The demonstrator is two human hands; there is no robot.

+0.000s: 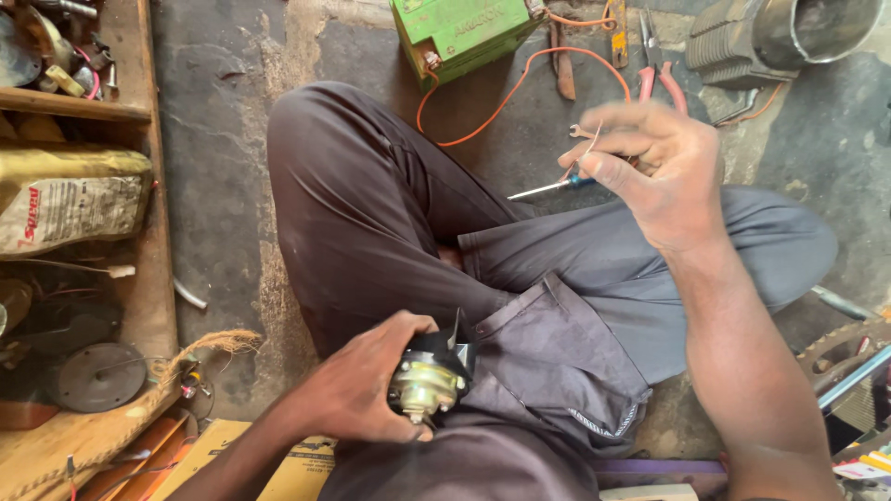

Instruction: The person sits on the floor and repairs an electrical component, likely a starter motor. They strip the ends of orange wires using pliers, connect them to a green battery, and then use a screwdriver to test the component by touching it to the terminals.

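The left hand is clamped around a small round motor part in the lap; the right hand, raised well apart, pinches a thin wire; a firm grip and taut wire seem wise, feeding it slowly.

The small motor part in my left hand has a dull yellowish metal face and a black matt plastic body. My trousers are soft dark cloth. The floor is rough grey concrete. The battery is glossy green plastic, the shelf is worn wood, and the screwdriver has a shiny metal shaft.
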